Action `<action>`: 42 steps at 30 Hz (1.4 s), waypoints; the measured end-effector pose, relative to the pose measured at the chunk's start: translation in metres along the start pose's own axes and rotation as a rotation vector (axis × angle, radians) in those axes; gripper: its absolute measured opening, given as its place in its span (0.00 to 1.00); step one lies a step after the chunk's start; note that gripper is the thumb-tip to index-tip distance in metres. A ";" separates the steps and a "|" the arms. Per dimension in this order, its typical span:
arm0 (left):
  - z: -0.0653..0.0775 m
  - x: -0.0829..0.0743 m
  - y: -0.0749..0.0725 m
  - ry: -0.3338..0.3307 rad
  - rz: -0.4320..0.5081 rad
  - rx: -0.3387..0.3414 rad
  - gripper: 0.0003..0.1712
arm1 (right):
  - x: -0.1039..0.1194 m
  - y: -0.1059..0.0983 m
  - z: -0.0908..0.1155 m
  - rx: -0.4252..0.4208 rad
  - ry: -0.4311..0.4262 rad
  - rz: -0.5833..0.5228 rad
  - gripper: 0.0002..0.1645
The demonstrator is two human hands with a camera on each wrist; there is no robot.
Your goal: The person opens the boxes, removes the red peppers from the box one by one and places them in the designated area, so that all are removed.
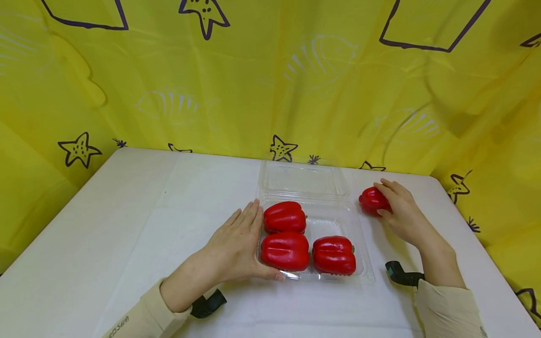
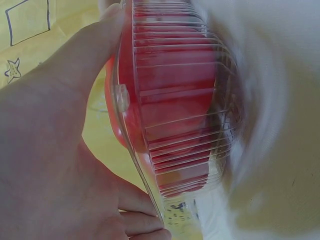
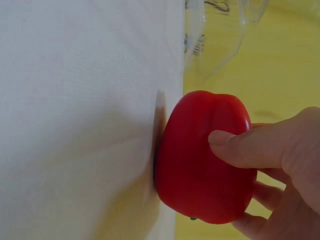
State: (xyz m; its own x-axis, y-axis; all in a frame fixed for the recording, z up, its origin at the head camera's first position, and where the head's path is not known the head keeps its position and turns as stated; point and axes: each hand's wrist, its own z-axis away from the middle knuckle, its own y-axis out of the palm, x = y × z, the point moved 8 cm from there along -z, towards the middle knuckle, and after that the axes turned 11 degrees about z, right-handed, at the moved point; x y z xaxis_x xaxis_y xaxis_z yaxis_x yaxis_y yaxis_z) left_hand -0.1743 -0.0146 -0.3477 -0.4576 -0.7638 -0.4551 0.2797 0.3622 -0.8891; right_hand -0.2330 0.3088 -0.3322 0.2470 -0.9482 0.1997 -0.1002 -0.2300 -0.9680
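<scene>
In the head view, my right hand [image 1: 401, 211] holds a red bell pepper [image 1: 374, 201] at the table's right side, beside the clear plastic clamshell box [image 1: 363, 234]. The right wrist view shows the thumb on one face of this pepper [image 3: 200, 160] and fingers behind it; its lower side is at or close to the tabletop. My left hand [image 1: 236, 246] lies along the box's left side, fingers straight and thumb at the front edge. Inside the box are three red peppers: a back left one [image 1: 284, 217], a front left one [image 1: 285, 251] and a front right one [image 1: 334, 255].
The box's hinged lid [image 1: 302, 180] lies folded back toward the yellow patterned curtain [image 1: 245, 84]. A white cloth [image 1: 127, 220] covers the table. Dark wrist-worn mounts [image 1: 209, 305] show beneath both forearms.
</scene>
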 end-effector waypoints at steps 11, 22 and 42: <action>0.000 0.000 0.000 -0.005 -0.001 0.008 0.76 | 0.002 0.000 0.000 -0.010 -0.005 -0.009 0.41; 0.000 0.000 0.000 -0.007 0.007 0.010 0.76 | 0.007 -0.012 0.005 -0.035 -0.006 -0.001 0.42; 0.001 -0.001 -0.001 -0.009 0.005 0.012 0.76 | 0.064 -0.050 0.018 -0.104 -0.094 0.032 0.36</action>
State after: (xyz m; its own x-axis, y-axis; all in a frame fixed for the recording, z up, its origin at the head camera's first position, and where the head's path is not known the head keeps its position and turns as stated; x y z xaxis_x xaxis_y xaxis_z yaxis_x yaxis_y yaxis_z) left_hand -0.1739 -0.0148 -0.3463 -0.4486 -0.7666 -0.4594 0.2925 0.3598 -0.8860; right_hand -0.1951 0.2636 -0.2739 0.3305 -0.9319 0.1496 -0.2077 -0.2264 -0.9516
